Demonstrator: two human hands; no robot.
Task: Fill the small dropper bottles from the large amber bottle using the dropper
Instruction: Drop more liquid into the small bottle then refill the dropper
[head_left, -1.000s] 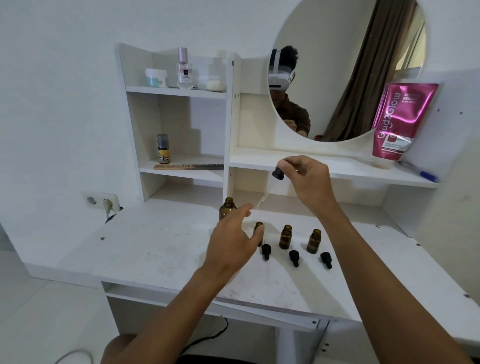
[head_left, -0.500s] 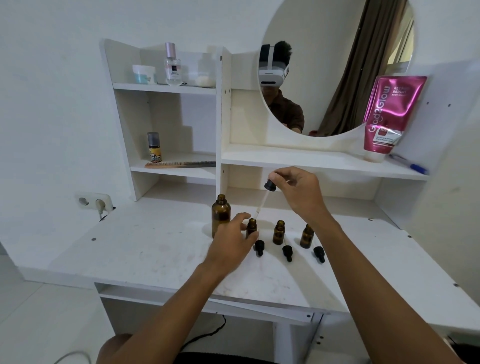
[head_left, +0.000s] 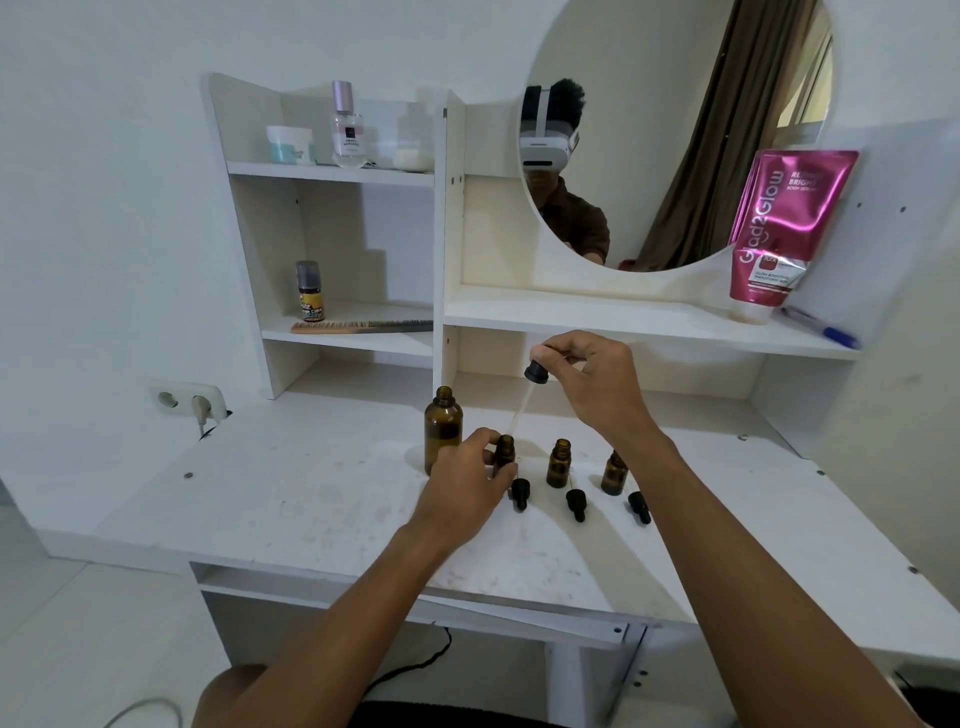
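Left hand (head_left: 467, 478), forearm stretched over the desk (head_left: 311, 493), has fingers and thumb curled round the leftmost small bottle (head_left: 505, 451), which stands upright behind three caps (head_left: 520, 491). Right hand (head_left: 592, 384), raised beyond, pinches the dropper (head_left: 535, 374) by its bulb, tube slanting down to that bottle's mouth. The amber bottle (head_left: 443, 428) stands open just left.

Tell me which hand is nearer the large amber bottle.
Left. The left hand sits right beside the large amber bottle, gripping the leftmost small bottle next to it. The right hand is higher and further right, pinching the dropper above that small bottle.
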